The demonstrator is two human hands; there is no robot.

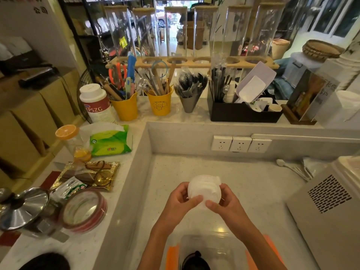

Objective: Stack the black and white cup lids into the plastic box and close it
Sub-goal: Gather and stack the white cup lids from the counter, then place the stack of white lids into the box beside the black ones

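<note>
Closest in, at the near edge of the counter [253,191], sits the clear plastic box [220,248], open at the top, with orange latches [172,257] on its left and right sides. Inside it, toward its near left part, lies a dark stack of black lids [194,262], cut off by the bottom of the head view.

Beyond the box, above the middle of the counter, both hands hold a stack of white lids [202,187] off the surface. The left hand [180,200] curls round the stack's left side and the right hand [226,204] round its right side, with both thumbs pressed against the near face.

At the counter's right edge stands a pale appliance [329,221] with a slotted vent. Three sockets [240,144] are set in the back wall. On the raised ledge to the left lie a tape roll [83,209], a steel pot lid [23,207] and a green tissue pack [111,142], all well apart from the hands.
</note>
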